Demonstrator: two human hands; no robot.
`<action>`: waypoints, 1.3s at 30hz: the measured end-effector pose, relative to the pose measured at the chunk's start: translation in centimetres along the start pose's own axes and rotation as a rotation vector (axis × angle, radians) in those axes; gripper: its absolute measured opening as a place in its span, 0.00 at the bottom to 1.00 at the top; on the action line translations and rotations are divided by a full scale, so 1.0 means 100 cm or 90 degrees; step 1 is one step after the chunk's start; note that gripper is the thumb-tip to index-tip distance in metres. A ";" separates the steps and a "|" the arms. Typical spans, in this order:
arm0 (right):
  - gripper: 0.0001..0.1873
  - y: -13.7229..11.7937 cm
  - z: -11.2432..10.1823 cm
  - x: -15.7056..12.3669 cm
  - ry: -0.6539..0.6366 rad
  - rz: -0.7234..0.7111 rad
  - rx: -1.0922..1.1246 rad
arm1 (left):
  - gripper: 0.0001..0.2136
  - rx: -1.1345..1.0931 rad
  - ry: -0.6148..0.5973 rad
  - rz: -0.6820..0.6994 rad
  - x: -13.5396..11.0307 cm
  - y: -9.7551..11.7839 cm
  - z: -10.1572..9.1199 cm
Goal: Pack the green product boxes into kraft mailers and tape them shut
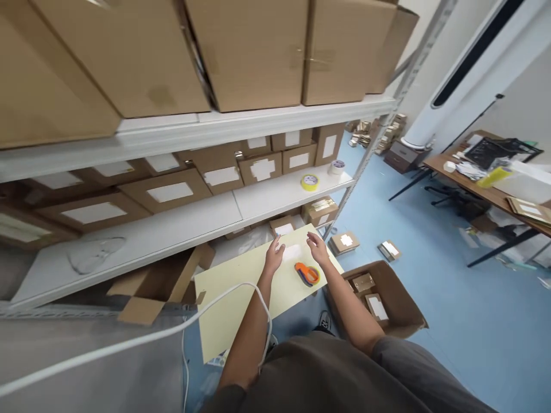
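My left hand (274,256) hovers over the pale yellow tabletop (232,287), fingers stretched out and nothing in them. Across from it, my right hand (317,249) is likewise spread and holds nothing. On the tabletop between the two hands lies something flat and white (294,252), too faint to make out. Just below my right hand rests an orange and blue tape dispenser (307,274) with a roll of yellow tape.
Metal shelving (275,202) with labelled cartons rises ahead; a yellow tape roll (309,182) sits on it. An open carton (404,304) holding small boxes stands right of the table. A white cable (142,342) crosses the left foreground. A wooden desk (486,192) stands far right.
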State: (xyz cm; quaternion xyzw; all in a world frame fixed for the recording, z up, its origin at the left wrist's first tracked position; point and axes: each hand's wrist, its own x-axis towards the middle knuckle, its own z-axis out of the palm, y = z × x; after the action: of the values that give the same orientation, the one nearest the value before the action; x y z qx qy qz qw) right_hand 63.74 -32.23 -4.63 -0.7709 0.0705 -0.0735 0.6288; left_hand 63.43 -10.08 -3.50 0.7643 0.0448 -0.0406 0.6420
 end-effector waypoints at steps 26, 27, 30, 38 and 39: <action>0.18 0.134 0.001 -0.091 -0.302 0.169 -0.487 | 0.21 -0.012 0.076 -0.181 -0.127 -0.140 0.053; 0.20 0.140 0.005 -0.092 -0.318 0.199 -0.505 | 0.22 -0.014 0.081 -0.188 -0.133 -0.146 0.056; 0.25 0.155 0.015 -0.090 -0.329 0.230 -0.553 | 0.23 -0.023 0.102 -0.210 -0.150 -0.159 0.062; 0.26 0.159 0.024 -0.085 -0.353 0.207 -0.631 | 0.21 -0.048 0.135 -0.239 -0.165 -0.149 0.063; 0.26 0.153 0.020 -0.085 -0.365 0.181 -0.622 | 0.21 -0.050 0.136 -0.233 -0.164 -0.143 0.060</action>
State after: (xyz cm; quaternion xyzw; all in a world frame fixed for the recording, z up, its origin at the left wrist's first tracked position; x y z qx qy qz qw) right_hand 55.63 -31.65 -20.22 -0.9436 0.0262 0.2641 0.1980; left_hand 45.41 -13.82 -16.53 0.7177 0.2524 -0.0735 0.6448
